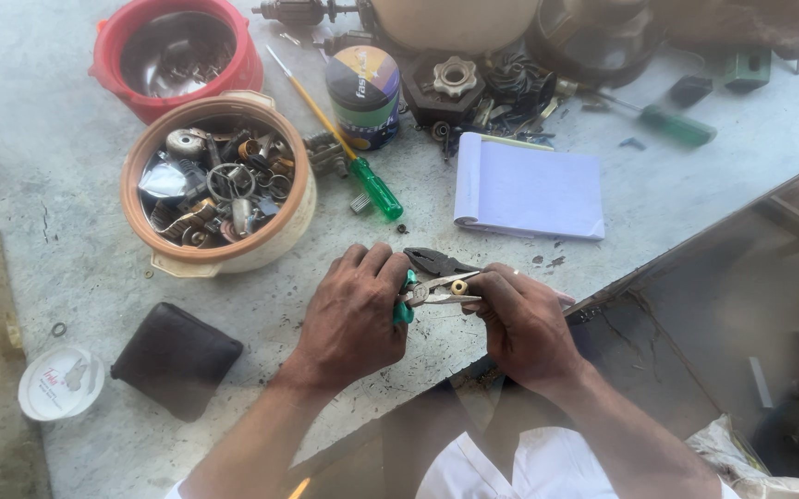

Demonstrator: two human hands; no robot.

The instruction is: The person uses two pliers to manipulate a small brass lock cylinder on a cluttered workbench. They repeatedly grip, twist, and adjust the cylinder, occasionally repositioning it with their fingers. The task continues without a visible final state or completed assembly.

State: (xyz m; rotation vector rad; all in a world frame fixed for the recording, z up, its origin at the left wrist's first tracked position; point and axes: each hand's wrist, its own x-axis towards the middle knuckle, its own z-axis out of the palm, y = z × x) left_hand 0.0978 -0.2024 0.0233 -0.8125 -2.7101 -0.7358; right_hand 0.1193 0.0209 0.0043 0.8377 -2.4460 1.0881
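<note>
Pliers (pixel 436 277) gripped over the bench, nose pointing right.
Left hand (pixel 355 314) is clenched round the green handles; right hand (pixel 521 319) seems to pinch a small brass piece (pixel 459 287) at the pliers' tips.

Grey concrete slab (pixel 76 102) – notepad (pixel 530 188), wallet (pixel 176 359), 2 bowls.
</note>
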